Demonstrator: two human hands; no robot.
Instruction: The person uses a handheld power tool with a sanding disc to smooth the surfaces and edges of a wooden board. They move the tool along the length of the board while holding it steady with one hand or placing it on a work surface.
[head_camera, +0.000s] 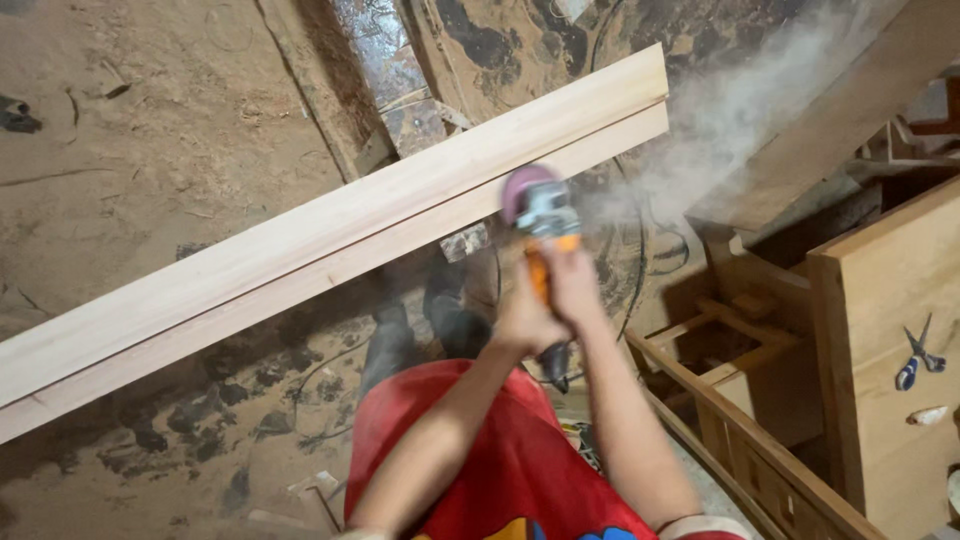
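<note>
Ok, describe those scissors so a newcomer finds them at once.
Look at the pale wooden cabinet at the right edge, beyond the right hand. The scissors lie on its flat panel, blades open, blue-handled, above a small pale scrap.

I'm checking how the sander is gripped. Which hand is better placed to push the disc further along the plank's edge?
Probably the right hand: it grips the orange sander nearest the pink disc, against the plank. The left hand holds the rear handle.
</note>
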